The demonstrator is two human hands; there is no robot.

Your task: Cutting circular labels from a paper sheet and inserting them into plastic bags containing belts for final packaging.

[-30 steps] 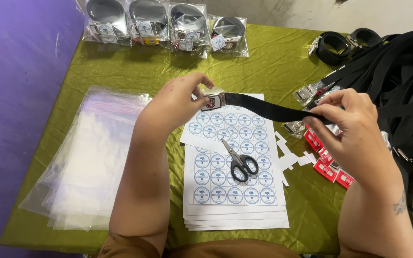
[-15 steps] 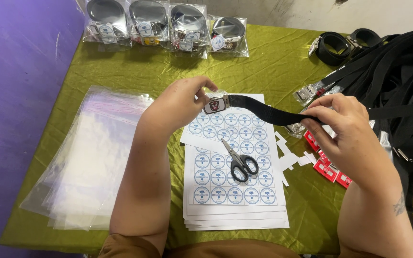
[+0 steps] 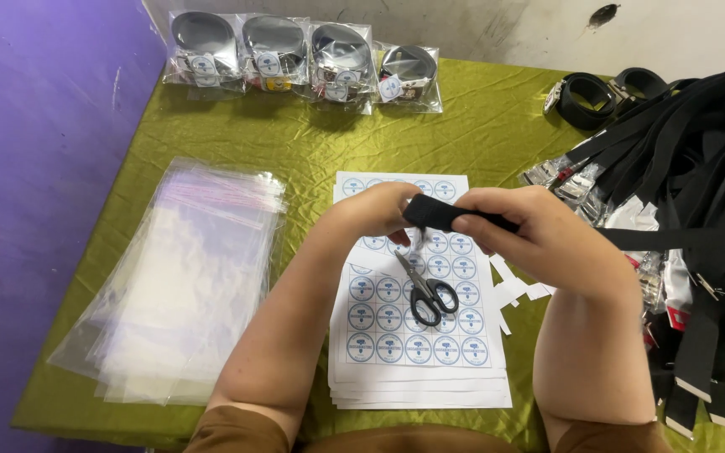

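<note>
Hands meet over the middle of the table, which is covered in a wrinkled olive-green cloth. Left hand has its fingers curled shut around one end of a black woven webbing belt; right hand is pinched closed on the same belt just beside it, thumb on top. The belt runs out from under the right hand toward the right edge. Whether a buckle sits inside the left grip, I cannot tell.

Directly below the hands: a stack of white sheets of round blue-and-white stickers, reaching to the near edge. Black-handled scissors lie on top of it, blades closed, tips pointing up toward the hands. White paper offcuts sit just beside the stack's right side.

Left side: a fanned pile of clear plastic sleeves. Far edge: a row of four bagged coiled belts, each with a round sticker. Right edge: a heap of loose black belts with metal buckles, some wrapped in clear film.
</note>
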